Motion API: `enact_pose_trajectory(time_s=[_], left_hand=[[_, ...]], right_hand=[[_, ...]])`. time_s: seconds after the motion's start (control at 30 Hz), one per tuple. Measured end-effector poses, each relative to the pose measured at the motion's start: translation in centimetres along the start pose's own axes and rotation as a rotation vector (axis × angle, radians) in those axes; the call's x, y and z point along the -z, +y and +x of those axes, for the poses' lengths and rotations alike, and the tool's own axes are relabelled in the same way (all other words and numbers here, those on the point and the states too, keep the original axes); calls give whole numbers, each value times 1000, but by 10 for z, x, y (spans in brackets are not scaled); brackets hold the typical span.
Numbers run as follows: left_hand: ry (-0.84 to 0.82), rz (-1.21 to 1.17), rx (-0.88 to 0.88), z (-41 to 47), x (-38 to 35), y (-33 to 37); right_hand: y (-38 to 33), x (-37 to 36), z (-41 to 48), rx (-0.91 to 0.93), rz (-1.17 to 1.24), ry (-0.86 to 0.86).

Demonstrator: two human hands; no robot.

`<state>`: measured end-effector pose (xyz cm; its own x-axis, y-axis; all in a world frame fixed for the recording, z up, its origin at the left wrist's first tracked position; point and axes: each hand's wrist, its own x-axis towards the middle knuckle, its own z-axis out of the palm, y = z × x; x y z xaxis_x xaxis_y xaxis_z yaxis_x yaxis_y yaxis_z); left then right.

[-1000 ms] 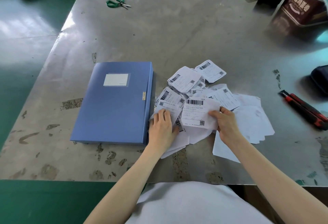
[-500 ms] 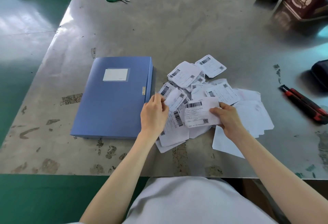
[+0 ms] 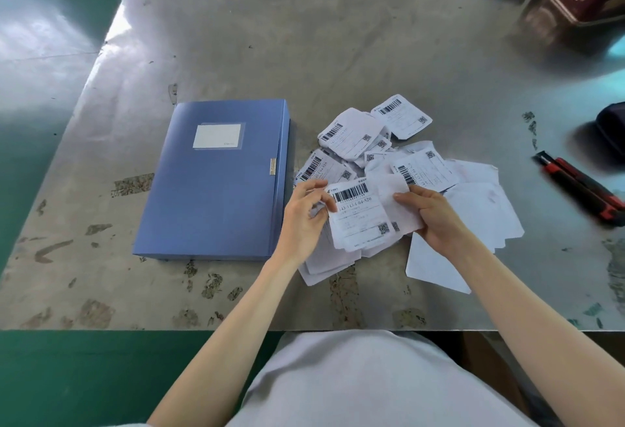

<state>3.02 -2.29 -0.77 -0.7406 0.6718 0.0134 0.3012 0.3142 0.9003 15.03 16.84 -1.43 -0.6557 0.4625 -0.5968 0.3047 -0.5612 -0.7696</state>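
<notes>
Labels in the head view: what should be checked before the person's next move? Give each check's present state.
1. Grip: left hand and right hand pinch opposite edges of the held labels: ok.
2. Top label faces up, barcode showing: ok.
3. Squared edges on the held labels: not ok; lower slips stick out unevenly.
4. Open file box to take them: not ok; it lies closed, left of the hands.
5. All loose labels gathered: not ok; they lie scattered on the table beyond the hands.
6. Retracted blade on the utility knife: cannot tell; it lies apart, to the right.
</notes>
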Motion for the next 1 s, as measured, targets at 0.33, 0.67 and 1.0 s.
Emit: enact_pose_trajectory(time_s=[0.33, 0.67, 1.0], left_hand=[[-83, 76, 11, 7, -20, -2], [-54, 369, 290, 48, -25, -21], [-102, 481, 271, 79, -18, -32]], right_hand=[[19, -8, -4, 74, 15, 4], [21, 4, -2, 67, 25, 49], [19, 11, 0, 62, 19, 104]])
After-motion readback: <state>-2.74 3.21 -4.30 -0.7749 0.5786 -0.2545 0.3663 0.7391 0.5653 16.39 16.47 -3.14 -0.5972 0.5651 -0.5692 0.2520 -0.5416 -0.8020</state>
